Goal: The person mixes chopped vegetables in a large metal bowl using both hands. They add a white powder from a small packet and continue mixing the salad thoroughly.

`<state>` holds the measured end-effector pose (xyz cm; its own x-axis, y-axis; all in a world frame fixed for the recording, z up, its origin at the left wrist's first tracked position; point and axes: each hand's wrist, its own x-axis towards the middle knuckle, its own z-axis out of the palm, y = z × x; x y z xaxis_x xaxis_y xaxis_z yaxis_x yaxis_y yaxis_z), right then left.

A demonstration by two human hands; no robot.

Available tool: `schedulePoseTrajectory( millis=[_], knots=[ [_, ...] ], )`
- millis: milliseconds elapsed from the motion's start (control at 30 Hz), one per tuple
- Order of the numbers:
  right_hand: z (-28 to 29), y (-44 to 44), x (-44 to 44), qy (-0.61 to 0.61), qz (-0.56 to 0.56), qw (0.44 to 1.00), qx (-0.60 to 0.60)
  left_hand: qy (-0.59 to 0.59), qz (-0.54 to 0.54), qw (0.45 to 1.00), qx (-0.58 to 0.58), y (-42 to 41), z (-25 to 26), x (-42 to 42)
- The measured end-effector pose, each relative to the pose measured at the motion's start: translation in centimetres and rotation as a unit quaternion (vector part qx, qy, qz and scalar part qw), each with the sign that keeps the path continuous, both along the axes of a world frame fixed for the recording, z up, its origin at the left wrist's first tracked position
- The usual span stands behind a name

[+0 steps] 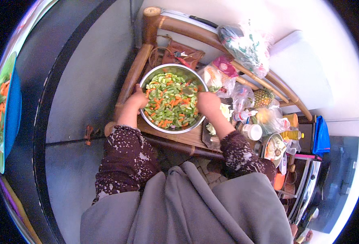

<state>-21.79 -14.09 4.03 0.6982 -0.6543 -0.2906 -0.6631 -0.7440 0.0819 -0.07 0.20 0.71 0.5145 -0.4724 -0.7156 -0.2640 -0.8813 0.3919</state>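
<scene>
A large stainless steel bowl [176, 131] full of chopped green vegetables and orange carrot pieces [170, 100] sits on a bamboo bench. My left hand [139, 98] grips its left rim, the fingers partly hidden at the outside. At the right rim is my right hand [208, 103], curled with the knuckles up. A blurred shape inside the bowl beside it could be a utensil, but what the fingers hold cannot be made out. Partly under my right forearm lies a dark board [208, 138] with pale cut vegetable pieces [211, 128] on it.
Right of the board stand a white-lidded jar [254, 132], a small bottle [242, 116], a pineapple [263, 97], an oil bottle [290, 135] and a bowl of vegetables [274, 149]. Plastic bags [243, 96] lie behind. A bamboo rail [191, 29] edges the back; a grey wall [85, 76] stands left.
</scene>
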Motion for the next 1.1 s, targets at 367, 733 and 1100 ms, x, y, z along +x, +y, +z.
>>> schedulePoseTrajectory(
  millis=[367, 733, 1100],
  knots=[
    [0.8, -2.0, 2.3, -0.064, -0.108, 0.992, 0.025, 0.004, -0.004, 0.999, 0.044, 0.2, 1.4, -0.1],
    [-2.8, 3.5, 14.5, 0.035, 0.371, 0.928, 0.009, -0.015, -0.027, 0.999, 0.022, 0.0, -0.9, 1.1],
    [3.4, 1.3, -0.2, 0.039, 0.222, 0.974, 0.019, 0.015, -0.016, 0.999, 0.024, 0.1, 0.5, 0.7]
  ],
)
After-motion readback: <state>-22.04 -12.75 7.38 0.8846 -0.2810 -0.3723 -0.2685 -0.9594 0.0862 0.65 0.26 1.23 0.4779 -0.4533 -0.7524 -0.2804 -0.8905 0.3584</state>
